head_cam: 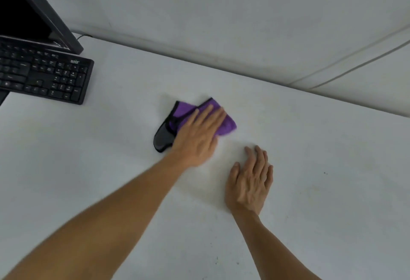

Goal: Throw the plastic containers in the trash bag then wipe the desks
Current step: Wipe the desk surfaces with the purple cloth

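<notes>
We see the left hand (197, 140) palm-down on a purple cloth (224, 124), pressing it flat onto the white table (310, 191). Its fingers (210, 115) are straight and close together, pointing up and to the right, lying on top of the cloth rather than curled round it. The hand is blurred, so we can't make out finer detail of the grip.

The cloth is bunched, with a black trim edge showing on its left and upper sides. It sits near the middle of the table, well in from the back edge. Purple fabric shows beyond the fingertips and on the right of the hand.

A black mouse (163, 137) lies just left of the left hand, touching the cloth's left edge. We can't tell whether the cloth overlaps it.

The right hand (250, 184) rests flat on the bare table, near the cloth but apart from it, below and to the right. Its fingers (259, 157) are straight and slightly spread, thumb out to the left, holding nothing.

A black keyboard (44, 73) sits at the table's far left, well apart from the cloth. A black monitor (26, 9) stands behind it, screen dark. A thin cable (84, 36) shows at the back edge beside the monitor.

A pale partition wall (221, 13) runs along the back of the table. A few small dark specks mark the surface towards the right and the near side.
</notes>
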